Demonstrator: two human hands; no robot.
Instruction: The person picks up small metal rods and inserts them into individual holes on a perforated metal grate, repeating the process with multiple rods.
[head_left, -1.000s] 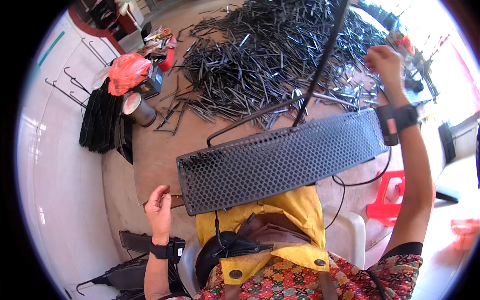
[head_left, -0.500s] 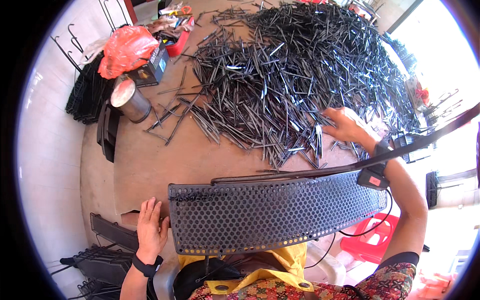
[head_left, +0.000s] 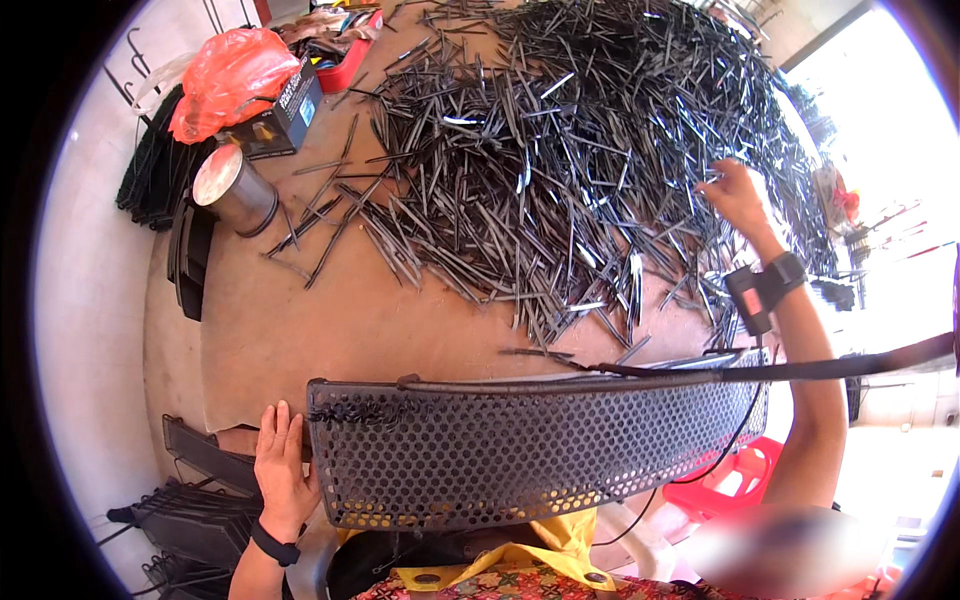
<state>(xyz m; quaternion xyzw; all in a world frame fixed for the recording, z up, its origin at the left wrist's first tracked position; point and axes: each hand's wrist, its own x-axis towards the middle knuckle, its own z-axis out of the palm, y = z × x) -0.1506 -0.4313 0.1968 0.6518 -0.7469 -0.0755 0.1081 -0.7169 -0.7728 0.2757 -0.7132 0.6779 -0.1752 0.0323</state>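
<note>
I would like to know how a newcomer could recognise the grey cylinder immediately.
Find the large heap of black strips on the brown work surface. Left of it, below the orange bag and dark box in the picture, is the grey cylinder. Its round, pale top sets it apart from that box.

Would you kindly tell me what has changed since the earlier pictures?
The right hand moved left over the pile of black strips, then back rightward; its grip is unclear. The black rod, earlier slanting upward, now runs rightward from the perforated panel. The left hand remains by the panel's left end; red bag and metal can stayed put.
</note>
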